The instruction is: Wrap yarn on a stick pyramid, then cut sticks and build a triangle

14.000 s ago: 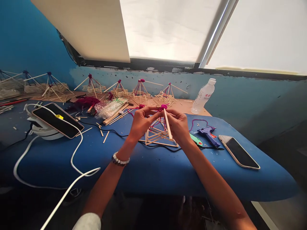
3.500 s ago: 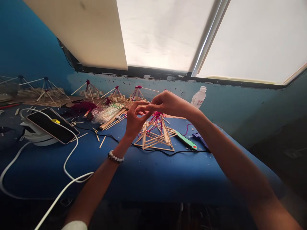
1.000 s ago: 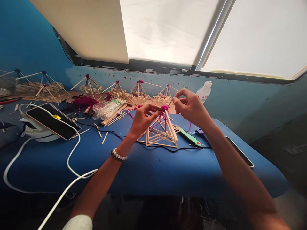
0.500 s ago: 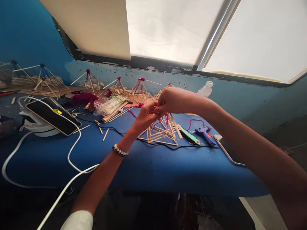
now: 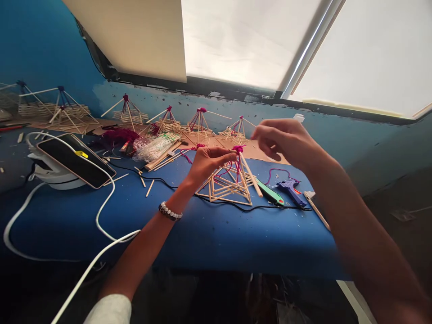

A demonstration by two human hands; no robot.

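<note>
A small pyramid of thin wooden sticks (image 5: 230, 196) stands on the blue table, its top wrapped in magenta yarn (image 5: 239, 149). My left hand (image 5: 211, 163) pinches it at the top, thumb and forefinger closed beside the yarn knot. Loose magenta strands hang down inside the frame. Up and to the right of the knot, apart from it, is my right hand (image 5: 283, 139), with its fingers curled together. Whatever it may hold is too small to make out. One thicker stick (image 5: 250, 175) slants down from the knot on the right side.
Right of the pyramid lie a green cutter (image 5: 272, 193), a purple glue gun (image 5: 290, 191) and a phone (image 5: 316, 209). Several similar stick pyramids (image 5: 200, 126) line the wall. At left are a phone on a stand (image 5: 76, 159), a white cable (image 5: 101, 216) and bagged sticks (image 5: 158, 147).
My right hand has moved away from the left hand, to the right, uncovering the yarn knot. My left hand stays at the pyramid's top.
</note>
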